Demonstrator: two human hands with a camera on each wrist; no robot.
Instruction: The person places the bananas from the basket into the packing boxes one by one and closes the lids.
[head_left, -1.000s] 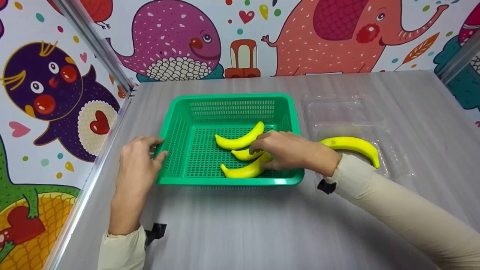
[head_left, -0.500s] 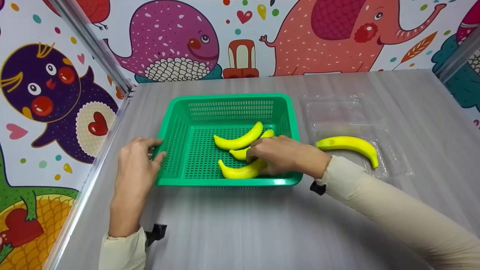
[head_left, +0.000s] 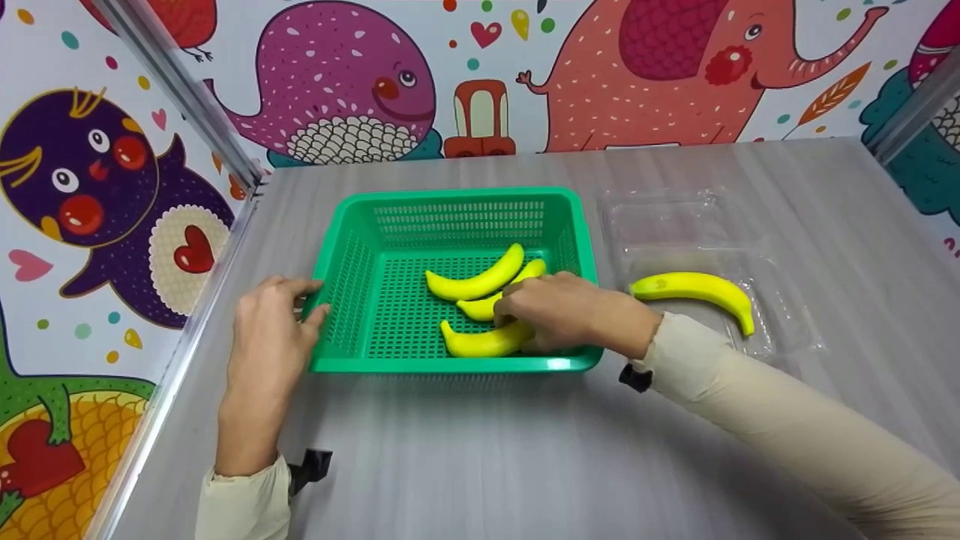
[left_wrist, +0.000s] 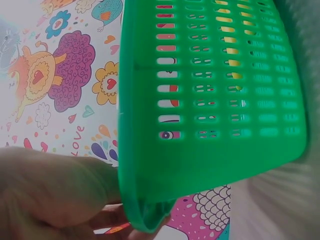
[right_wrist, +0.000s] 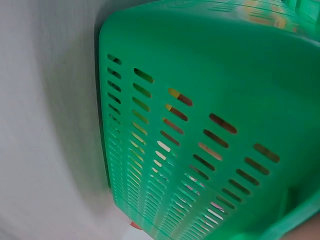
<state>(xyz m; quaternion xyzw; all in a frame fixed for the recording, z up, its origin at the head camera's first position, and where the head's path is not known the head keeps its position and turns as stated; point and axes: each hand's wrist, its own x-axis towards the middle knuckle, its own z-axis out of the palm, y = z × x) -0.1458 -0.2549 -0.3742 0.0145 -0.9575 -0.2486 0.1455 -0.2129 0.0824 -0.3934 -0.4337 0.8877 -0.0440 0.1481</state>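
Where right fingers [head_left: 508,301] curl, the front banana [head_left: 481,343] (partly hidden) lies beneath.

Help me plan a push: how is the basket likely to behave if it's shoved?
The basket would probably slide rather than tip, since its floor is broad and its walls are low. It looks fairly stiff, as its moulded walls and rim stand straight. It is likely light for its size, being plastic-looking and full of slots.

My head view looks forward and down onto the green basket [head_left: 450,365], which both wrist views share, each facing its slotted outside from close by.
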